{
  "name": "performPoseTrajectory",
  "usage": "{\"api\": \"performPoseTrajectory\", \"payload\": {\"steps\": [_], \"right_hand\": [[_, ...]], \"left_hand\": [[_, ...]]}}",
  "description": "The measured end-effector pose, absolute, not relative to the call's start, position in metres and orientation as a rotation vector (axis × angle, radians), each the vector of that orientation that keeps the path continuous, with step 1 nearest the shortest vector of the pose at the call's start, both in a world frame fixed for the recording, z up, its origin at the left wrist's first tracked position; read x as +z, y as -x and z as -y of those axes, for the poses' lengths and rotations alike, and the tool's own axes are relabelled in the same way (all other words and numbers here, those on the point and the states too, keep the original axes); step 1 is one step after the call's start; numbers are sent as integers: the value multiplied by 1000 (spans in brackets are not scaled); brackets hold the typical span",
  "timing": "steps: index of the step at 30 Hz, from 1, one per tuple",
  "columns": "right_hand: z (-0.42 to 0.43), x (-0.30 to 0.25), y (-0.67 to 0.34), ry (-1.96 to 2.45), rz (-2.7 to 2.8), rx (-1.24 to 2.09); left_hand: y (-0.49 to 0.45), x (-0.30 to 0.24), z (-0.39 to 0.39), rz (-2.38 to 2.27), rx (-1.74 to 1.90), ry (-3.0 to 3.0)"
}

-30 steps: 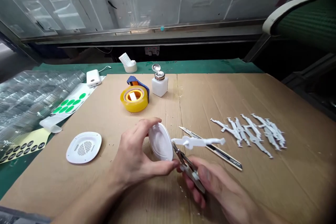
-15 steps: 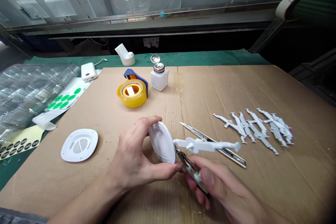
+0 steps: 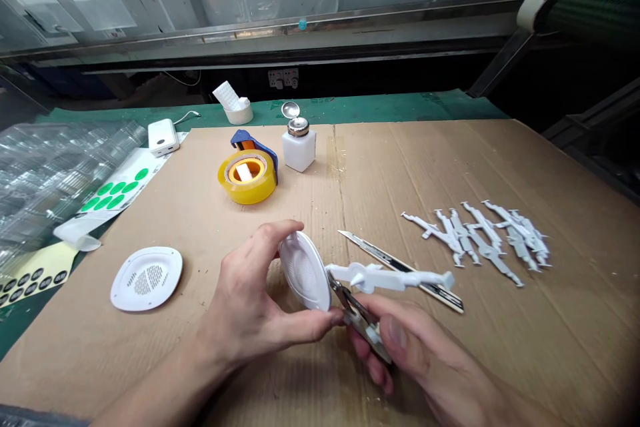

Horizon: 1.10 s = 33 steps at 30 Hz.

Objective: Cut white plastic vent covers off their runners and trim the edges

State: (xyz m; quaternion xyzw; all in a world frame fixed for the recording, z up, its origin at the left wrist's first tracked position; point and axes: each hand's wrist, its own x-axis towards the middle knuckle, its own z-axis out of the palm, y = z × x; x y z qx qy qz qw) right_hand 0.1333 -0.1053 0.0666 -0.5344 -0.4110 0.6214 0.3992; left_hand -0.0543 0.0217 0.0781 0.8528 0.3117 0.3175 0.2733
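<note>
My left hand point(image 3: 250, 310) grips a white oval grille cover point(image 3: 304, 271) on edge, thumb below and fingers over its top. A white plastic sprue point(image 3: 390, 278) sticks out to the right from the cover's rim. My right hand point(image 3: 405, 347) is closed on a pair of metal cutters point(image 3: 357, 317); their jaws sit at the joint between cover and sprue. A second white grille cover point(image 3: 146, 278) lies flat on the cardboard to the left.
A craft knife point(image 3: 400, 265) lies just behind the sprue. Several cut sprues point(image 3: 480, 237) are piled at the right. Yellow tape roll point(image 3: 247, 177), white dispenser bottle point(image 3: 299, 143), sticker sheets point(image 3: 113, 195) and clear plastic trays point(image 3: 45, 167) stand at back and left.
Both hands keep the same grip on cover and cutters. The view has tilted slightly, so everything sits a little lower-left in the picture.
</note>
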Motion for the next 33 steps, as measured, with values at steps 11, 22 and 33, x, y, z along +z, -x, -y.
{"api": "performPoseTrajectory", "payload": {"steps": [11,22,33], "right_hand": [[98,82,-129,1383,1155,1338],[103,66,-125,1403,1080,1393],[89,73,-117,1156,412,1701]], "left_hand": [[57,75,-24,-867,916,-2384],[58,76,-26,-864,867,-2362],[-29,171,-58,-968,-114,-2650]]}}
